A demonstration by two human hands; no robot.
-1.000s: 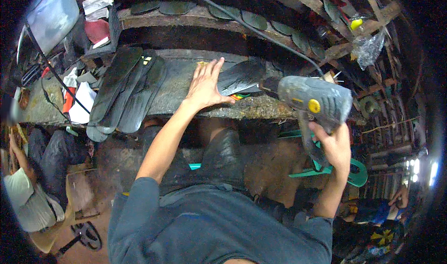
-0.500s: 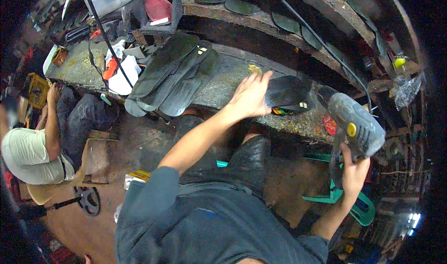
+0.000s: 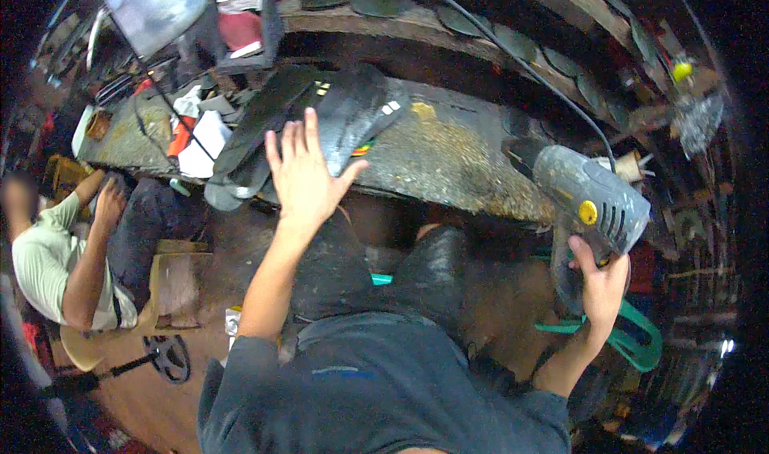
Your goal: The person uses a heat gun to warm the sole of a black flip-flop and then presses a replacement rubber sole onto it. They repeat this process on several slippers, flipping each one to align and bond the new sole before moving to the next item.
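My left hand (image 3: 308,190) has its fingers spread over a pile of long, dark, flat sole-shaped pieces (image 3: 264,90) on the worn workbench (image 3: 456,166); whether the fingertips press on them is unclear. The piece at the pile's right (image 3: 364,110) carries two small white patches, and a red, yellow and green item (image 3: 360,148) peeks from under it. My right hand (image 3: 601,274) grips the handle of a grey heat gun (image 3: 589,194) with a yellow button, held over the bench's right end with its dark nozzle pointing left.
A co-worker (image 3: 60,270) sits at the left. Paper, tools and an orange item (image 3: 178,140) clutter the bench's left. More dark pieces line the wooden shelf (image 3: 436,26) behind. A cord (image 3: 513,54) crosses to the gun. A green plastic chair (image 3: 641,342) stands below right.
My left hand has moved left, and the piece that was under it at mid-bench now lies on the pile, exposing bare bench. My right hand still holds the heat gun. The view has shifted.
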